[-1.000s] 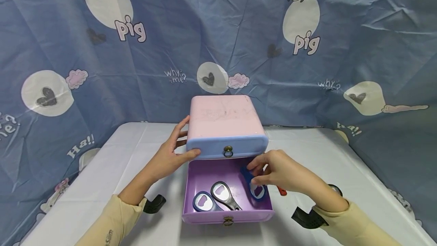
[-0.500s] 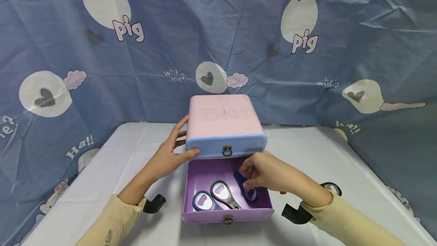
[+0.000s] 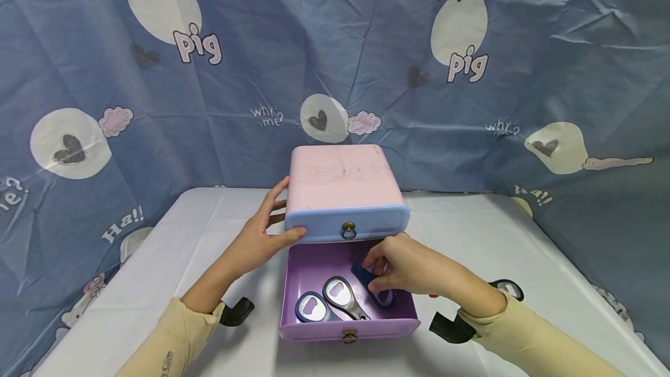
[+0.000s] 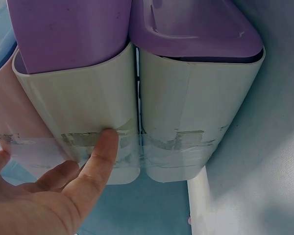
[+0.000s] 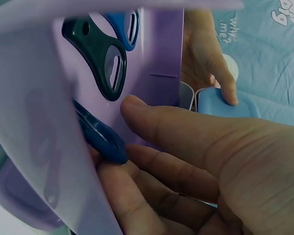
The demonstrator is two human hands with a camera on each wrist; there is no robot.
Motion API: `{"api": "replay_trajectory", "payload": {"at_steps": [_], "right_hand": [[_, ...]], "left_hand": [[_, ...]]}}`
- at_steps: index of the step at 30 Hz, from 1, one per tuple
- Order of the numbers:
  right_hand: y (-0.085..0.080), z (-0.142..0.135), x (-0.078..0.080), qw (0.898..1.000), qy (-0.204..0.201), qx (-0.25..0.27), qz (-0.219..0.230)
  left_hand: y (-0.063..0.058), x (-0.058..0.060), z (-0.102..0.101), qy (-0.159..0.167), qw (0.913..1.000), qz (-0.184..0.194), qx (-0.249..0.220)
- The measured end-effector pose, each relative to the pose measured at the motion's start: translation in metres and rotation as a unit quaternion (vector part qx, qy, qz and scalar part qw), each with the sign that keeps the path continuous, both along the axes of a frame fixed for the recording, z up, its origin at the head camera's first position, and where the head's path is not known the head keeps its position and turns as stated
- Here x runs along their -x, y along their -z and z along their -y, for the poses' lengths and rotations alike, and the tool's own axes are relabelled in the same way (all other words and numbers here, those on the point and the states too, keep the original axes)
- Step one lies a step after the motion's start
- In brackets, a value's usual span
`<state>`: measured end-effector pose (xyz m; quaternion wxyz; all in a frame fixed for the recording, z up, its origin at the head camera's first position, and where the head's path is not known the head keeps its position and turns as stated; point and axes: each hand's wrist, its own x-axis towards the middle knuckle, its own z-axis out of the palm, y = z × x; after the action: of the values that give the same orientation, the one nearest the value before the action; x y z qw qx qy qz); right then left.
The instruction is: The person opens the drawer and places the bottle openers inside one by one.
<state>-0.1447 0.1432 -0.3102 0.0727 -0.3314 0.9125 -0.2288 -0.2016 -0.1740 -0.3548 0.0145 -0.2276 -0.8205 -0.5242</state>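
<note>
Blue plastic, by the look of it: that's the flat, paddle-shaped tool at the right hand. Fingers curl around the slim handle end, but the right wrist view shows the thumb standing off it, so honestly can't tell whether it's pinched or just touched. It sits at the right side of the open purple drawer, round end toward the front. Probably light and stiff, nothing fragile, though smooth enough to slide on that shiny drawer floor. Narrow handle seems the natural place to grab, thumb on one edge and fingers on the other; the round end with its pale, slotted plate looks wide and awkward. Just beside it lies a black tool of similar shape, then another blue one near the left front corner. Left hand is spread wide, fingers along the pink cabinet, thumb on the blue upper drawer front. Further out, a dark-rimmed round thing rests on the white table beyond the right forearm, partly hidden.
</note>
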Motion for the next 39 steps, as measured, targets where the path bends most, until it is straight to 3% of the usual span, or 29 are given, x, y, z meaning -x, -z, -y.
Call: {"api": "replay_trajectory", "payload": {"at_steps": [19,28,35,39], "right_hand": [[-0.011,-0.012,-0.018,0.997,0.011,0.067,0.028],[-0.016,-0.014,-0.046,0.995,-0.016,0.097,0.015],[-0.009,-0.012,-0.073,0.992,-0.054,0.113,0.006],[-0.002,-0.009,-0.085,0.994,-0.041,0.083,0.057]], "left_hand": [[0.001,0.0,0.0,-0.009,0.9999,-0.001,0.006],[0.0,0.0,0.0,-0.008,1.0,-0.001,0.003],[-0.001,-0.001,-0.002,-0.002,1.0,0.006,-0.005],[-0.001,-0.001,-0.001,-0.001,0.9999,0.008,-0.007]]}}
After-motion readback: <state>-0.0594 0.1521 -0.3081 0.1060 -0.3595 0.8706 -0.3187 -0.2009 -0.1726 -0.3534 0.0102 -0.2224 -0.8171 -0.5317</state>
